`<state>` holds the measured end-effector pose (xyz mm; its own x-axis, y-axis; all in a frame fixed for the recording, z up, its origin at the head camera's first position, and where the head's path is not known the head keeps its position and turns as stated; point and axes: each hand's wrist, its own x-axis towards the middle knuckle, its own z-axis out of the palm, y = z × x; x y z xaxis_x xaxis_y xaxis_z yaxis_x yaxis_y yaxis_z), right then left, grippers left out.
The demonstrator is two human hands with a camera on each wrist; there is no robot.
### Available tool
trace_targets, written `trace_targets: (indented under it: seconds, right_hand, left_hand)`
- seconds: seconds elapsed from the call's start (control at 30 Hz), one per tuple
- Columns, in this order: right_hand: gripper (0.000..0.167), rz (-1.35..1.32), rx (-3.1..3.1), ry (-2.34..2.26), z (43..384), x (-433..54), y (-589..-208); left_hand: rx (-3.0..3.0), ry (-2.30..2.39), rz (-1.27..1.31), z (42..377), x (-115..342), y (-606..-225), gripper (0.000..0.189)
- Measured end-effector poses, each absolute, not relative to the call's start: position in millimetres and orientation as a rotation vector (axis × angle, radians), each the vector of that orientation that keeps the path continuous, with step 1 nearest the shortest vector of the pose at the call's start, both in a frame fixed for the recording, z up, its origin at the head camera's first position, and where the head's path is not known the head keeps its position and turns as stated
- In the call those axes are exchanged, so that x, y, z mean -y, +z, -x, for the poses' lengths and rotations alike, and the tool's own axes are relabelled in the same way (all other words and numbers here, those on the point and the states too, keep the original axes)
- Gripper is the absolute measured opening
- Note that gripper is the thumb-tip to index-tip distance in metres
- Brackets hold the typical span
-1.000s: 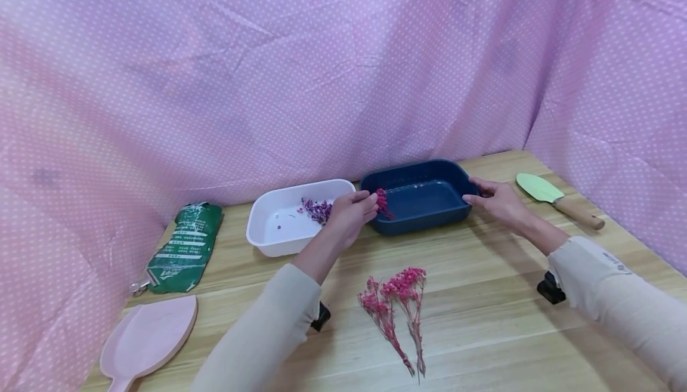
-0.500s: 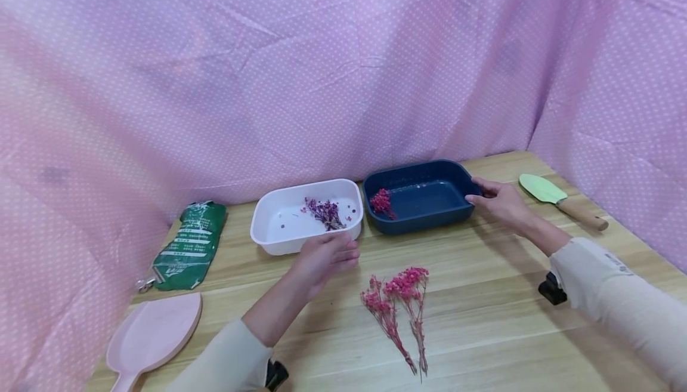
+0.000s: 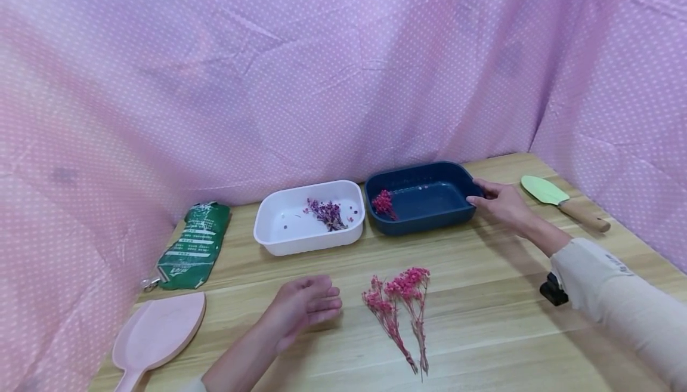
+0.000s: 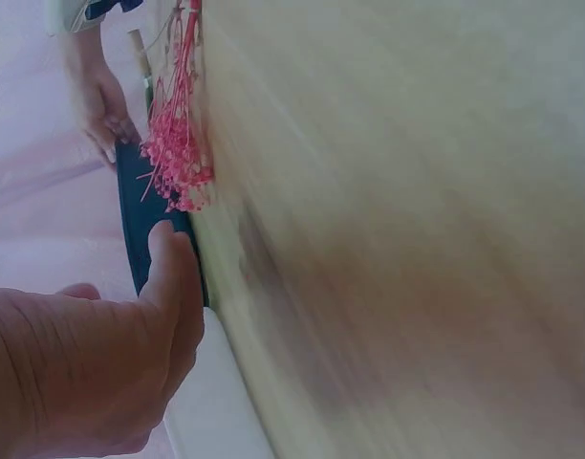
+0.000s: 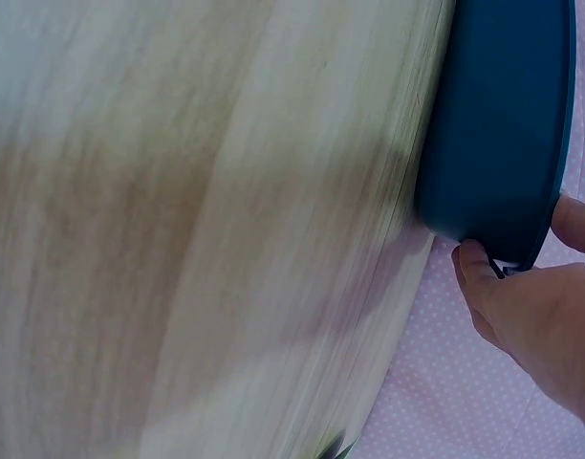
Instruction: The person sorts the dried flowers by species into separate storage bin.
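My left hand (image 3: 308, 303) hovers over the table left of two sprigs of pink dried flowers (image 3: 409, 284), its fingers loosely bent and holding nothing. In the left wrist view the pink sprigs (image 4: 178, 153) appear beyond the fingertips. My right hand (image 3: 501, 204) grips the right end of a dark blue plastic basin (image 3: 429, 202). Thumb and fingers are spread around that end in the right wrist view, at the basin wall (image 5: 493, 124). A crimson flower sprig (image 3: 383, 203) lies at the left inside the basin.
A white basin (image 3: 274, 237) with a purple flower sprig (image 3: 327, 214) and loose petals stands left of the blue one. A green trowel (image 3: 542, 190) lies far right. On the left are a green bag (image 3: 193, 246) and a pink scoop (image 3: 161, 329). Pink dotted cloth (image 3: 300, 82) hangs behind.
My left hand has let go of the crimson sprig in the blue basin and drawn back toward the lower left. My right hand has stayed at the basin's end.
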<state>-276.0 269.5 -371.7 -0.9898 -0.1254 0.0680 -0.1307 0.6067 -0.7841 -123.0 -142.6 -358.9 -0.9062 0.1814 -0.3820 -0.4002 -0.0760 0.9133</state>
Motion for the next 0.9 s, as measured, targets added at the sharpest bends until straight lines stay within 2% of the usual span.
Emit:
trace_targets:
  seconds: [0.3,0.63,0.8,0.9]
  right_hand:
    - [0.065,-0.214,2.820,1.376,275,-268,-371]
    - [0.065,-0.213,2.824,1.367,276,-268,-370]
    - [0.064,-0.224,2.814,1.364,276,-268,-370]
    - [0.064,-0.226,2.812,1.385,276,-269,-370]
  left_hand:
    - [-1.788,1.985,0.238,103,141,-366,0.047]
    - [-1.763,1.842,0.213,92,111,-380,0.038]
    - [-1.943,1.723,0.215,91,87,-382,0.037]
    - [-2.209,1.560,0.184,94,75,-382,0.045]
